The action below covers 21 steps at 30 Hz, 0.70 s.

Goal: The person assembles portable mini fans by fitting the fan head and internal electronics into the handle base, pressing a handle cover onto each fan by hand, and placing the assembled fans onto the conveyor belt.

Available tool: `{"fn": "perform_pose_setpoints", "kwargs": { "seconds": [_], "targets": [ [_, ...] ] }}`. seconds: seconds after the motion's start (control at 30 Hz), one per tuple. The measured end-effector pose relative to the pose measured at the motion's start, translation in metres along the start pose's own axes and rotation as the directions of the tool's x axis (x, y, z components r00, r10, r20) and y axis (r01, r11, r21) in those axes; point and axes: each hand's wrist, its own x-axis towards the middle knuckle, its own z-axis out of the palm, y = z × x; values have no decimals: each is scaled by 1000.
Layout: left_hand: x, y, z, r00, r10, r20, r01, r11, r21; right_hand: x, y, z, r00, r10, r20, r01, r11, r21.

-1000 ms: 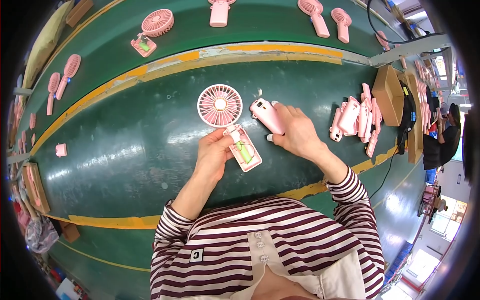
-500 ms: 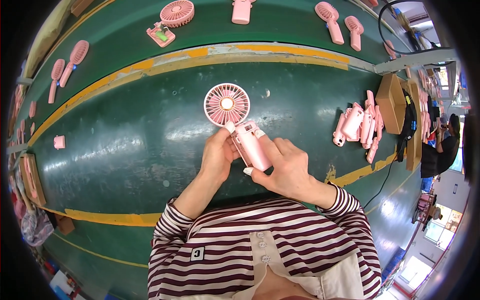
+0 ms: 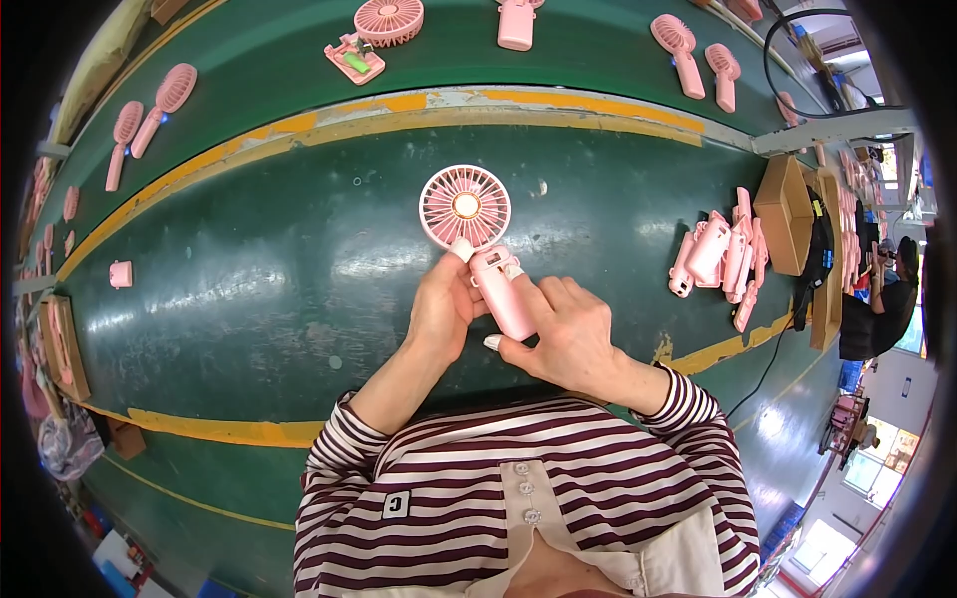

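In the head view, the smooth pink plastic handle cover (image 3: pixel 507 302), offset moments ago, now looks seated beneath the round pink slatted fan head (image 3: pixel 466 205), left hand (image 3: pixel 439 307) pinching the cover's upper end, right hand (image 3: pixel 572 334) gripping its right side.

Bright, fairly even light fills a workshop, laying pale streaks of glare across the left of a glossy green worktop (image 3: pixel 229 349) and a white reflection on the floor (image 3: pixel 770 424) at right. Windows (image 3: pixel 882 463) at right wash out toward white. The left hand (image 3: pixel 439 309), right hand (image 3: pixel 573 334) and pink fan head (image 3: pixel 466 204) appear reasonably sharp, with soft shadows. Fisheye distortion bows the far yellow strip (image 3: pixel 389 104); outer detail softens and squeezes before black corners.
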Motion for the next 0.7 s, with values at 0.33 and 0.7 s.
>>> {"fn": "perform_pose_setpoints", "kwargs": {
  "seconds": [0.33, 0.7],
  "targets": [
    [2, -1, 4, 997, -1, -82, 12, 991, 133, 1, 2, 2, 994, -92, 65, 97, 991, -91],
    [5, -1, 5, 986, -14, -166, 39, 988, 151, -5, 7, -1, 994, -88, 67, 89, 996, -14]
  ]
}}
